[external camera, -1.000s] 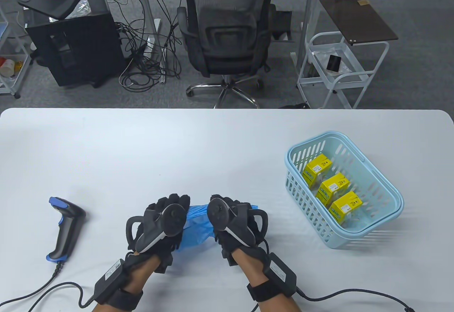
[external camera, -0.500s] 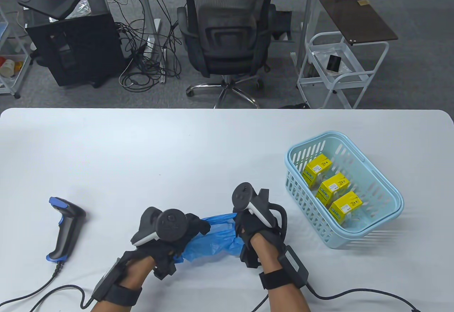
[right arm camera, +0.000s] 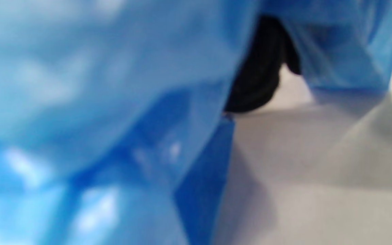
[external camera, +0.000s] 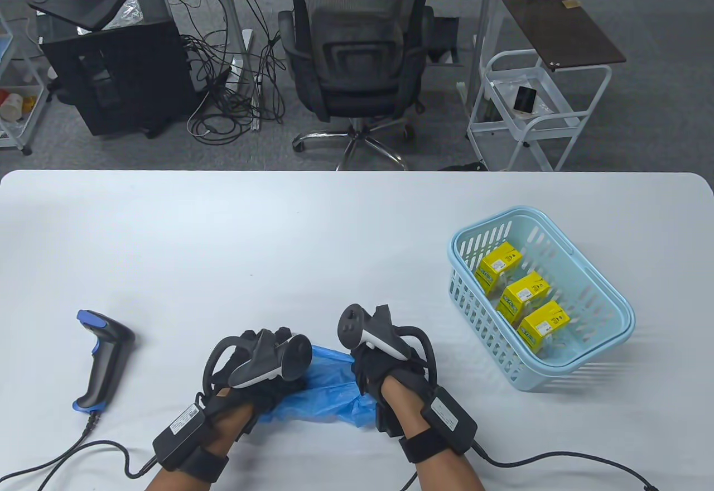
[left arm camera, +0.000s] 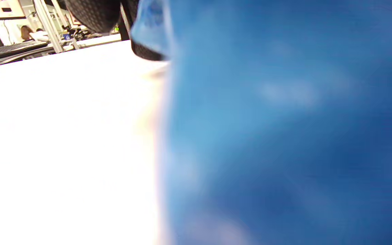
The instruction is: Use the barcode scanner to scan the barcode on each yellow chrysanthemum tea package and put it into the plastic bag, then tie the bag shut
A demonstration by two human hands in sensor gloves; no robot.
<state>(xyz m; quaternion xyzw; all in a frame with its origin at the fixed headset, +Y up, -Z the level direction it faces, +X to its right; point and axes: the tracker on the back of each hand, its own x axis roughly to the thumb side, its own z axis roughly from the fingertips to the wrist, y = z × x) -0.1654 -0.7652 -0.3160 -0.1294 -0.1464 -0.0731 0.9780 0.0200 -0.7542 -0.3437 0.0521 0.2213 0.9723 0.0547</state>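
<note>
A crumpled blue plastic bag (external camera: 323, 390) lies on the white table (external camera: 279, 234) near its front edge, held between both hands. My left hand (external camera: 273, 382) grips its left side and my right hand (external camera: 371, 374) grips its right side. The bag (left arm camera: 284, 136) fills most of the left wrist view, with a gloved fingertip (left arm camera: 145, 52) behind it. It (right arm camera: 97, 119) also fills the right wrist view, where a dark fingertip (right arm camera: 257, 81) pokes through the folds. Three yellow tea packages (external camera: 521, 293) sit in a light blue basket (external camera: 602, 340) at the right. The barcode scanner (external camera: 103, 360) lies at the left.
The scanner's cable (external camera: 56, 460) runs along the front left edge. A glove cable (external camera: 558, 460) trails at the front right. Beyond the table's far edge stand an office chair (external camera: 354, 67), a white cart (external camera: 535, 106) and a black computer case (external camera: 120, 78).
Both hands first drew apart with the bag stretched between them, then came closer together again. The bag now lies lower and more bunched between them. Scanner and basket have not moved.
</note>
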